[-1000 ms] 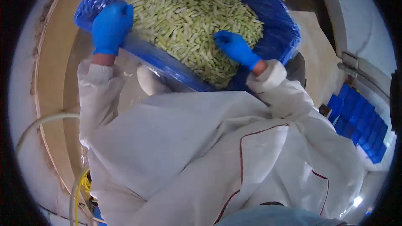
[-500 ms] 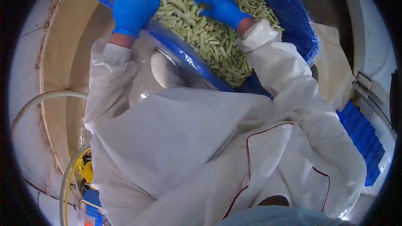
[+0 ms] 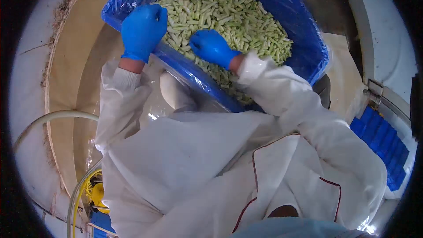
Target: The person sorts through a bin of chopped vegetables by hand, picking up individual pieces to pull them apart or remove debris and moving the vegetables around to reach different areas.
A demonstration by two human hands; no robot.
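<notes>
Many pale green cut pieces (image 3: 238, 17) fill a container lined with blue plastic film (image 3: 304, 31). My left hand (image 3: 143, 31), in a blue glove, is curled closed at the liner's left edge, beside the pieces; what its fingers hold, if anything, is hidden. Over the near part of the heap is my right hand (image 3: 213, 47), also blue-gloved, its fingers curled together just above or against the pieces. Whatever may be between those fingers cannot be made out.
A pale hose (image 3: 66, 113) curves at the left, with a yellow object (image 3: 99, 196) below it. Blue ridged items (image 3: 381, 143) lie at the right. A tan sheet (image 3: 341, 72) lies right of the container.
My right hand has moved down and left across the heap, and its spread fingers have curled in. The container and my left hand sit slightly differently in view; the left hand stays closed.
</notes>
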